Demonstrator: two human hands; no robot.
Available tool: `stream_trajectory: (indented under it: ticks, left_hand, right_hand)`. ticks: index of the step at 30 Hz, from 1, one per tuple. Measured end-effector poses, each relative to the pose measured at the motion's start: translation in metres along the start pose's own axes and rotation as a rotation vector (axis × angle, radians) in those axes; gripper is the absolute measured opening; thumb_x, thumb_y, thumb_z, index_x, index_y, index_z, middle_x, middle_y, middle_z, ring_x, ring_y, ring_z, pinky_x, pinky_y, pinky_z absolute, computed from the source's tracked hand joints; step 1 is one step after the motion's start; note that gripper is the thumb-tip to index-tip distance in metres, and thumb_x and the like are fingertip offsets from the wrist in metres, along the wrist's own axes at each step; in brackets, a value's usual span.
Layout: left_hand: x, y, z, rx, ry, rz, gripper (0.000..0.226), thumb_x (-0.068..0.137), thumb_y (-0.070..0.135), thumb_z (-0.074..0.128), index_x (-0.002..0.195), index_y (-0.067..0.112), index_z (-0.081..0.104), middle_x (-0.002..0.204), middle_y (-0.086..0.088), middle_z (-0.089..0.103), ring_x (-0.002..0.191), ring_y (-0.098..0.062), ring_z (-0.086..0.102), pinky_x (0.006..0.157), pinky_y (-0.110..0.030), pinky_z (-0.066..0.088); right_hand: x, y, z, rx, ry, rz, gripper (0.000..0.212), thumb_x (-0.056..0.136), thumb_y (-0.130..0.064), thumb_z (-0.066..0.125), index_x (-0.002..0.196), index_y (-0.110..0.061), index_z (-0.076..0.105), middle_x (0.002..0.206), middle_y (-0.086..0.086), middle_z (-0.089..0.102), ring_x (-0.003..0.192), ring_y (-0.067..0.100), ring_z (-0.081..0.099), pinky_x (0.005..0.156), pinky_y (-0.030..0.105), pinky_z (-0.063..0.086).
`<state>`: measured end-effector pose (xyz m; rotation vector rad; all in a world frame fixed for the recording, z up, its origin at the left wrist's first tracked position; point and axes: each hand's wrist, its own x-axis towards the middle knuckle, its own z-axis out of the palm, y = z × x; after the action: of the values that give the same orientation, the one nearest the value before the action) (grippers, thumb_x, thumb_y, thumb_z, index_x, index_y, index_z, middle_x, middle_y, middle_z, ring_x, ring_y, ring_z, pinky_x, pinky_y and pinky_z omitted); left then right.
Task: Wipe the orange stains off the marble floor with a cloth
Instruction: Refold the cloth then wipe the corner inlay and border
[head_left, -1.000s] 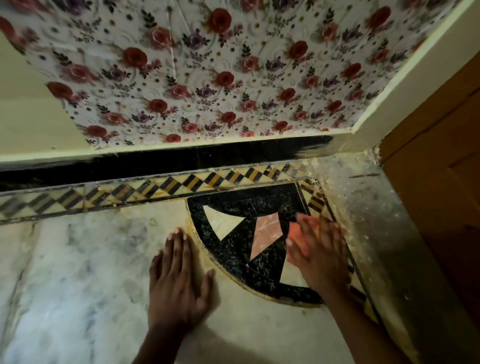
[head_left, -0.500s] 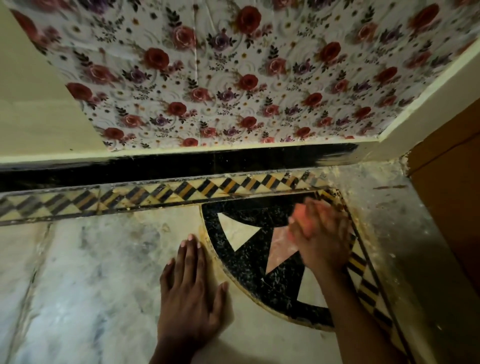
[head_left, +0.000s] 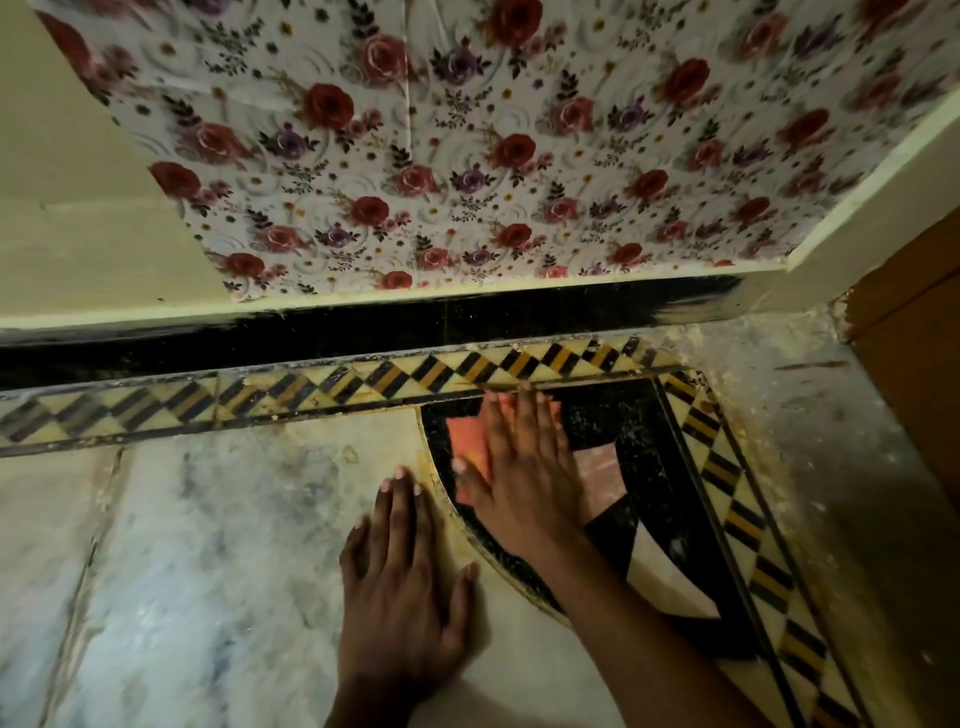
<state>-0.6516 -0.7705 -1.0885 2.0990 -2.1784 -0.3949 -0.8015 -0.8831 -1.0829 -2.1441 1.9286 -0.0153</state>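
Note:
An orange cloth (head_left: 467, 441) lies flat on the black quarter-circle inlay (head_left: 639, 447) of the marble floor (head_left: 218, 545). My right hand (head_left: 524, 467) presses down on the cloth with straight fingers, its fingertips near the chequered border strip (head_left: 363, 384). Most of the cloth is hidden under that hand. My left hand (head_left: 400, 582) rests flat on the pale marble just left of the inlay's curved edge. Orange-yellow residue (head_left: 441, 499) runs along that curved edge and along the border.
A wall with floral covering (head_left: 467, 156) rises behind a black skirting (head_left: 363, 327). A wooden door (head_left: 914, 322) stands at the right. Dusty grey floor (head_left: 810, 415) fills the corner beyond a second chequered strip (head_left: 737, 499).
My right hand has slid the cloth leftward across the inlay, from its right side to its upper left part. The left hand stays planted; the camera has shifted.

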Motion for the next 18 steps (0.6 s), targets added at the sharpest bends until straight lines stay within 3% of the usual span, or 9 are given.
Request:
stream_trajectory:
  ticks: [1,3,5,7,9,11,14,16,18]
  left_hand:
    - [0.0,-0.002,0.001,0.009,-0.005,0.005,0.089,0.103,0.067,0.018,0.169,0.007,0.015,0.18,-0.013,0.0,0.167,-0.029,0.004,0.129,-0.054,0.019]
    - [0.0,-0.002,0.001,0.023,-0.013,0.001,0.09,0.102,0.068,0.016,0.169,0.008,0.011,0.18,-0.012,-0.004,0.167,-0.028,0.0,0.13,-0.053,0.016]
    - [0.002,-0.001,0.004,0.036,-0.001,-0.003,0.091,0.102,0.069,0.016,0.17,0.008,0.009,0.18,-0.012,-0.006,0.167,-0.027,-0.003,0.131,-0.053,0.015]
    - [0.001,-0.001,0.004,0.052,-0.004,-0.002,0.091,0.102,0.068,0.019,0.17,0.008,0.008,0.18,-0.012,-0.008,0.167,-0.028,-0.003,0.13,-0.052,0.014]
    - [0.0,-0.002,0.003,0.055,0.004,0.0,0.091,0.102,0.067,0.023,0.169,0.006,0.012,0.18,-0.013,-0.004,0.167,-0.03,0.001,0.129,-0.051,0.013]
    - [0.0,-0.002,0.002,0.048,0.003,-0.002,0.091,0.102,0.067,0.027,0.169,0.006,0.015,0.18,-0.013,-0.001,0.167,-0.03,0.004,0.128,-0.051,0.014]
    - [0.0,-0.002,0.002,0.03,-0.007,0.001,0.091,0.101,0.066,0.027,0.168,0.005,0.02,0.18,-0.013,0.001,0.167,-0.03,0.005,0.128,-0.052,0.018]
    - [0.0,-0.003,0.003,0.03,0.007,0.009,0.091,0.101,0.066,0.028,0.168,0.004,0.02,0.18,-0.014,0.002,0.167,-0.031,0.007,0.128,-0.052,0.017]
    - [0.001,-0.002,0.002,0.033,0.024,0.022,0.092,0.102,0.066,0.029,0.168,0.004,0.017,0.179,-0.015,0.002,0.166,-0.033,0.008,0.128,-0.052,0.015]
  right_hand:
    - [-0.003,0.02,-0.003,-0.003,0.0,0.043,0.09,0.1,-0.075,0.019,0.167,-0.026,-0.016,0.174,0.017,-0.02,0.162,0.037,-0.016,0.13,0.05,-0.004]
    - [0.011,0.061,-0.012,0.016,0.055,0.301,0.092,0.1,-0.076,0.021,0.168,-0.024,-0.011,0.176,0.019,-0.01,0.163,0.041,-0.006,0.13,0.053,0.0]
    - [0.043,0.08,-0.022,0.088,0.098,0.61,0.096,0.099,-0.078,0.022,0.168,-0.017,-0.005,0.174,0.026,-0.008,0.162,0.046,-0.008,0.131,0.058,-0.003]
    - [0.078,0.061,-0.029,0.169,0.07,0.741,0.099,0.099,-0.077,0.021,0.168,-0.01,-0.003,0.172,0.032,-0.012,0.159,0.051,-0.014,0.128,0.062,-0.01]
    - [0.09,0.022,-0.026,0.167,0.02,0.598,0.098,0.101,-0.074,0.023,0.167,-0.008,-0.005,0.17,0.034,-0.015,0.158,0.054,-0.016,0.126,0.062,-0.013]
    - [0.068,-0.012,-0.015,0.074,0.002,0.275,0.094,0.103,-0.07,0.026,0.167,-0.009,-0.006,0.17,0.034,-0.016,0.159,0.052,-0.015,0.13,0.061,-0.007]
    - [-0.012,-0.011,0.001,-0.012,-0.022,-0.164,0.084,0.102,-0.071,0.02,0.169,-0.027,-0.007,0.175,0.019,-0.018,0.162,0.04,-0.017,0.132,0.056,0.0]
    - [-0.052,0.026,0.0,-0.008,-0.017,-0.181,0.081,0.098,-0.08,0.019,0.167,-0.044,-0.002,0.178,0.008,-0.012,0.164,0.036,-0.011,0.132,0.055,0.007]
    - [-0.055,0.073,-0.008,-0.048,0.018,0.082,0.087,0.089,-0.093,0.019,0.164,-0.054,-0.001,0.179,0.007,-0.004,0.163,0.04,-0.001,0.13,0.059,0.01]
